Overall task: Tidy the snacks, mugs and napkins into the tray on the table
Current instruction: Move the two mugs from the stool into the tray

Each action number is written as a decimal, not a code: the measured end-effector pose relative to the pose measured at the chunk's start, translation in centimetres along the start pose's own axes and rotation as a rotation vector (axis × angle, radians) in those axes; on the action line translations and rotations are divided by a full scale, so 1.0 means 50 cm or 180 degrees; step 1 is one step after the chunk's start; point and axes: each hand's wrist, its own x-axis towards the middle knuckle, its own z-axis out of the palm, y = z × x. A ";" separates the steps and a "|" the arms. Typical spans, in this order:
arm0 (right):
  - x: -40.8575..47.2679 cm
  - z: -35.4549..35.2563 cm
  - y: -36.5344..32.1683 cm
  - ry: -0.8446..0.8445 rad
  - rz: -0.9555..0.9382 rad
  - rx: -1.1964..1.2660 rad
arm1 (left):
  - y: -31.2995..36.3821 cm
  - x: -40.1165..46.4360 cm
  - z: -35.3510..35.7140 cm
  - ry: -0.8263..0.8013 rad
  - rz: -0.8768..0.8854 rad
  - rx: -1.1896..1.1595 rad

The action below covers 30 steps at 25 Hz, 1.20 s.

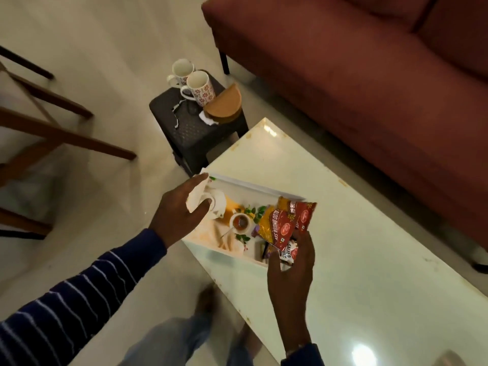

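A white tray with a printed tea picture lies on the near left corner of the white table. My left hand hovers over the tray's left end, closed on a white napkin. My right hand holds several red and yellow snack packets over the tray's right end. Two white mugs with red flower patterns stand on a dark stool beyond the table. A brown half-round napkin holder sits beside them on the stool.
A dark red sofa runs along the table's far side. Wooden chair legs stand at the left. My legs and a foot are on the pale floor just left of the table's near edge.
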 end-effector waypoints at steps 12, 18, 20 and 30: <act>0.162 0.398 -0.135 -0.0207 -0.0049 -0.0292 | -0.254 0.277 -0.143 0.0178 -0.0194 -0.0220; 0.273 0.668 -0.300 -0.0340 0.0143 -0.0217 | -0.392 0.474 -0.253 0.0134 -0.0295 -0.0724; 0.328 0.727 -0.349 -0.0301 0.0055 -0.0309 | -0.415 0.537 -0.262 0.0074 -0.0302 -0.0861; 0.673 0.813 -0.424 -0.0220 0.0216 -0.0661 | -0.429 0.789 -0.153 -0.0783 -0.0650 -0.0691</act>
